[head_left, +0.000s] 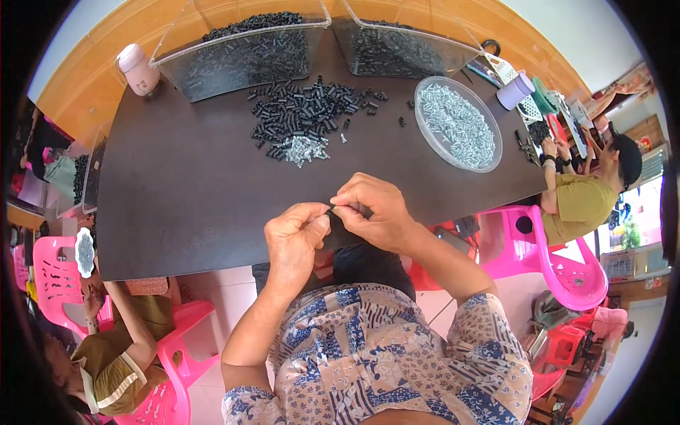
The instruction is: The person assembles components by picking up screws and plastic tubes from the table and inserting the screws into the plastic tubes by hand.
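Note:
My left hand (296, 237) and my right hand (372, 211) meet over the near edge of the dark table (184, 191), fingertips pinched together on one small black part (331, 210) that is mostly hidden by my fingers. Farther out on the table lies a loose heap of small black cylindrical parts (304, 110), with a little cluster of silver screws (304, 149) at its near side. A round clear tray of silver screws (457, 124) sits to the right of the heap.
Two clear plastic bins of black parts (241, 49) (404, 46) stand at the far edge, a pink bottle (138, 69) at the far left. People sit at the right (588, 198) and lower left (113, 354) on pink plastic chairs (559, 262).

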A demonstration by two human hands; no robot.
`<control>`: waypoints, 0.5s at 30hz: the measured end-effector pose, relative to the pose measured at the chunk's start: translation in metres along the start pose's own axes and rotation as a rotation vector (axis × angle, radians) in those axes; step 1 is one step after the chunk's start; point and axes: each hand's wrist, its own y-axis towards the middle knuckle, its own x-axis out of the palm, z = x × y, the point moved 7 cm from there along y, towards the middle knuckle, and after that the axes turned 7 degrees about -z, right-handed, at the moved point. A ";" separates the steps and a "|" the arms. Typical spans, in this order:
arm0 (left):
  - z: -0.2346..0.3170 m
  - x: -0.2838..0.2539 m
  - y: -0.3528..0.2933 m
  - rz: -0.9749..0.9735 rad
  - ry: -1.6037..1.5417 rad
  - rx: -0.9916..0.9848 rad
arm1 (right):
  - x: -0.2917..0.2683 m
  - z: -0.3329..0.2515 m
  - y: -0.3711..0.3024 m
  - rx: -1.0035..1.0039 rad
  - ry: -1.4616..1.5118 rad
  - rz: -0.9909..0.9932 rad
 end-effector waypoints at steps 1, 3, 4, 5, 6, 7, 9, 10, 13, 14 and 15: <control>-0.003 0.001 0.002 -0.044 -0.012 -0.037 | 0.002 -0.002 0.000 -0.035 0.004 0.002; -0.007 -0.002 0.005 -0.074 -0.067 -0.092 | 0.002 -0.004 -0.001 -0.068 0.006 0.006; -0.010 -0.001 0.006 -0.099 -0.120 -0.145 | 0.003 0.001 -0.001 -0.009 0.035 -0.010; -0.011 -0.001 0.006 -0.099 -0.120 -0.145 | 0.004 0.005 -0.001 0.049 0.064 -0.025; -0.011 -0.001 0.006 -0.077 -0.165 -0.135 | 0.005 0.004 -0.001 0.048 0.064 -0.025; -0.010 -0.001 0.006 -0.054 -0.210 -0.125 | 0.005 0.002 -0.001 0.069 0.047 0.001; -0.009 0.002 0.004 -0.030 -0.253 -0.117 | 0.005 0.002 -0.002 0.088 0.030 0.026; -0.008 0.002 0.004 -0.010 -0.296 -0.110 | 0.004 0.001 -0.005 0.087 0.008 0.054; -0.004 0.003 0.004 -0.039 -0.295 -0.105 | 0.007 0.001 -0.013 0.048 -0.006 0.094; -0.005 0.001 0.004 -0.040 -0.294 -0.105 | 0.008 -0.001 -0.014 0.011 0.000 0.105; -0.006 0.000 0.003 -0.059 -0.276 -0.103 | 0.007 -0.002 -0.014 0.011 0.000 0.107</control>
